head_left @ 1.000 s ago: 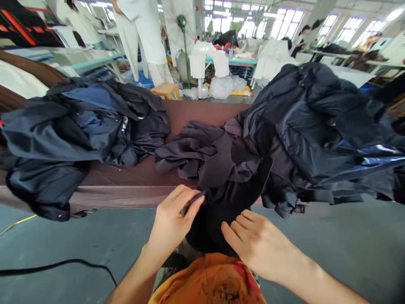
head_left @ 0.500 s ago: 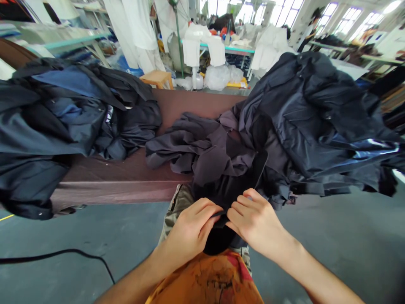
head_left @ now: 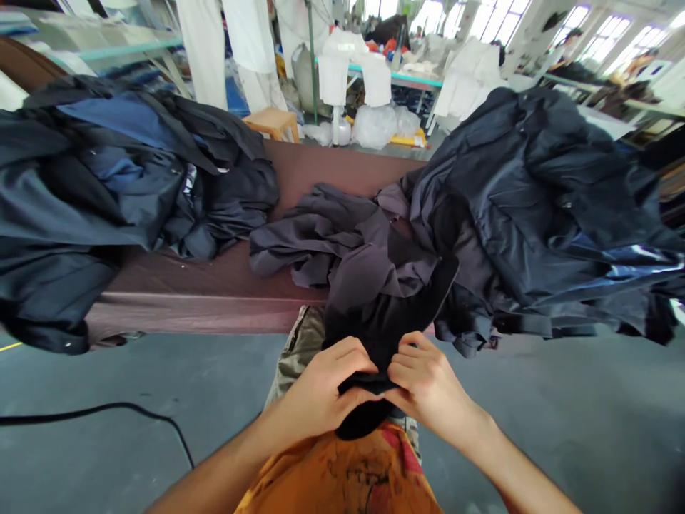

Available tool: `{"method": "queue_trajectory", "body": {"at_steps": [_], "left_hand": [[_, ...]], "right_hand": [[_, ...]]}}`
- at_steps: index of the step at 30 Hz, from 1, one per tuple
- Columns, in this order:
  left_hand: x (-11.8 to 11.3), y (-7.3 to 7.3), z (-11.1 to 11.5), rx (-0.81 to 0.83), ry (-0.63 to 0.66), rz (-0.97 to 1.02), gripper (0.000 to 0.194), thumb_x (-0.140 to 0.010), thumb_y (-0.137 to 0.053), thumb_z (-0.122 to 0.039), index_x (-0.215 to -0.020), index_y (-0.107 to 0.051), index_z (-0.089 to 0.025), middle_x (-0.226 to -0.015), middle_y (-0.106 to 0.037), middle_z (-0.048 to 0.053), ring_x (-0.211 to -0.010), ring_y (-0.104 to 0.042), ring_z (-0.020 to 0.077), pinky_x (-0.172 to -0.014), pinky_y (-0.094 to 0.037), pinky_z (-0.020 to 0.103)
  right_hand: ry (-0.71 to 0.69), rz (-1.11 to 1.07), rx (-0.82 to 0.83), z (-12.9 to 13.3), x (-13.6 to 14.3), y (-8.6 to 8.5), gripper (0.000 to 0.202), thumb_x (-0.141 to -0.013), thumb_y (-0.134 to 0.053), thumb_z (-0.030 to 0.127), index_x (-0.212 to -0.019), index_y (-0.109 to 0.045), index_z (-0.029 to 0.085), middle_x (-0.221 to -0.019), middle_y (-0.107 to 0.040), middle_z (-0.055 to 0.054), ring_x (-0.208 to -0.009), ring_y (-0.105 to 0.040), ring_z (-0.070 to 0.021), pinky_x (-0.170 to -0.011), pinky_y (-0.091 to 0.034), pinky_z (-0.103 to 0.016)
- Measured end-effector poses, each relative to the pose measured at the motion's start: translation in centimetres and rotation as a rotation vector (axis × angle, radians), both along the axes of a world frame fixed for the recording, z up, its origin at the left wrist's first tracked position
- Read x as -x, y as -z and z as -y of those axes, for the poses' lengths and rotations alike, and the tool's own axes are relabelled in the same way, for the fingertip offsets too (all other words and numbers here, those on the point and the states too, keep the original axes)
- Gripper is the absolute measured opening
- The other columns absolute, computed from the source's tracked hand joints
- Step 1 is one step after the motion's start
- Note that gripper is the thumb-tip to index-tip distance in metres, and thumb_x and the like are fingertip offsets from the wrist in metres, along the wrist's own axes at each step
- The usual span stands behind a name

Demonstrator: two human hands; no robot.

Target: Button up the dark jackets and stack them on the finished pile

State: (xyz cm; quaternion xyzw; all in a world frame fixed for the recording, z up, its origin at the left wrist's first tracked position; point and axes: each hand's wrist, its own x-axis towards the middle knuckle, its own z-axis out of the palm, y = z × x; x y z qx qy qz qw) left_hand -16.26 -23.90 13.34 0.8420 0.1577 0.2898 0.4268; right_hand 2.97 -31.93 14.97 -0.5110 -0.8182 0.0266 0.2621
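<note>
A dark garment [head_left: 369, 264] lies crumpled over the table's near edge and hangs down onto my lap. Its black part bunches between my hands just above my orange top [head_left: 353, 475]. My left hand [head_left: 337, 385] has its thumb and fingers around a fold of the black cloth. Close beside it, my right hand [head_left: 428, 378] pinches the same fold with curled fingers. The thumbs nearly meet at the cloth's edge. What lies under the fingers is hidden.
A brown-covered table [head_left: 176, 285] runs across in front of me. Dark jackets are heaped at its left [head_left: 133, 171] and right [head_left: 561, 193]. A black cable [head_left: 118, 407] crosses the floor at left. Beyond stand a wooden stool [head_left: 274, 123] and a person in white [head_left: 251, 50].
My hands have moved slightly down and toward my body. My left thumb and fingers have spread further around the fold, and the cloth between the hands is wider.
</note>
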Motion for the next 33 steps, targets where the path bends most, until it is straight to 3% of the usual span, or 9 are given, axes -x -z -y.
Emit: {"method": "queue_trajectory", "body": {"at_steps": [3,5,8,11,14,17,24,28,33], "left_hand": [[0.1,0.8,-0.1,0.016,0.113,0.002,0.012,-0.094,-0.061,-0.027,-0.088,-0.062,-0.017,-0.082,-0.061,0.002,-0.078,-0.057,0.014,-0.068,-0.045,0.024],[0.2,1.4,-0.2,0.005,0.114,-0.019,0.013,-0.096,-0.058,-0.027,-0.089,-0.062,-0.016,-0.083,-0.061,0.002,-0.078,-0.058,0.0137,-0.069,-0.046,0.024],[0.3,2.0,-0.2,-0.084,0.086,-0.056,0.013,-0.098,-0.053,-0.026,-0.093,-0.061,-0.016,-0.087,-0.062,0.004,-0.081,-0.057,0.0149,-0.072,-0.046,0.025],[0.4,2.1,-0.1,-0.174,0.082,-0.054,0.015,-0.1,-0.049,-0.025,-0.094,-0.059,-0.016,-0.087,-0.062,0.005,-0.082,-0.057,0.0166,-0.074,-0.047,0.028],[0.4,2.1,0.1,-0.186,0.08,-0.023,0.016,-0.099,-0.047,-0.023,-0.092,-0.059,-0.016,-0.085,-0.062,0.005,-0.081,-0.056,0.0172,-0.072,-0.047,0.029],[0.5,2.3,0.1,-0.148,0.065,0.022,0.013,-0.097,-0.047,-0.019,-0.09,-0.057,-0.016,-0.084,-0.062,0.006,-0.079,-0.055,0.0172,-0.07,-0.045,0.029],[0.8,3.5,-0.2,-0.1,0.022,0.057,0.011,-0.093,-0.046,-0.014,-0.092,-0.056,-0.016,-0.088,-0.061,0.008,-0.081,-0.054,0.0183,-0.071,-0.043,0.029],[1.1,3.4,-0.4,-0.123,-0.008,0.051,0.01,-0.092,-0.047,-0.013,-0.092,-0.056,-0.016,-0.086,-0.06,0.007,-0.08,-0.053,0.0181,-0.071,-0.043,0.029],[1.1,2.7,-0.2,-0.02,-0.06,0.075,0.012,-0.093,-0.046,-0.014,-0.087,-0.056,-0.017,-0.082,-0.06,0.004,-0.076,-0.055,0.0153,-0.068,-0.043,0.026]], "right_hand": [[-0.041,-0.007,0.257,0.7,-0.1,-0.1,0.027,-0.092,-0.064,0.024,-0.069,-0.051,0.019,-0.067,-0.055,0.002,-0.069,-0.047,-0.0154,-0.072,-0.037,-0.031],[0.012,-0.006,0.343,1.2,0.0,-0.4,0.023,-0.087,-0.071,0.03,-0.076,-0.054,0.019,-0.077,-0.058,-0.001,-0.077,-0.05,-0.0184,-0.071,-0.038,-0.032],[0.109,-0.094,0.317,1.4,0.6,-0.4,0.024,-0.086,-0.072,0.03,-0.1,-0.057,0.019,-0.102,-0.061,-0.007,-0.093,-0.053,-0.0231,-0.08,-0.043,-0.037],[0.077,-0.206,0.299,1.2,1.4,0.1,0.049,-0.082,-0.078,0.032,-0.12,-0.05,0.019,-0.117,-0.059,-0.01,-0.106,-0.054,-0.0255,-0.091,-0.044,-0.04],[0.047,-0.273,0.331,0.8,2.1,0.8,0.049,-0.079,-0.081,0.039,-0.112,-0.051,0.02,-0.105,-0.062,-0.006,-0.096,-0.056,-0.0239,-0.084,-0.046,-0.038],[0.069,-0.317,0.347,0.3,2.7,1.7,0.038,-0.084,-0.075,0.043,-0.104,-0.051,0.02,-0.095,-0.062,-0.005,-0.085,-0.056,-0.0218,-0.075,-0.044,-0.035],[0.097,-0.379,0.319,-0.6,3.1,3.7,0.039,-0.087,-0.07,0.049,-0.106,-0.052,0.02,-0.094,-0.062,-0.005,-0.085,-0.056,-0.0214,-0.075,-0.044,-0.033],[0.103,-0.41,0.312,-0.8,3.4,4.0,0.037,-0.089,-0.066,0.051,-0.108,-0.053,0.021,-0.093,-0.063,-0.004,-0.083,-0.057,-0.0204,-0.074,-0.044,-0.032],[0.091,-0.573,0.374,-0.6,4.3,3.4,0.035,-0.092,-0.062,0.051,-0.109,-0.056,0.021,-0.096,-0.063,-0.004,-0.087,-0.059,-0.0194,-0.078,-0.047,-0.031]]}}
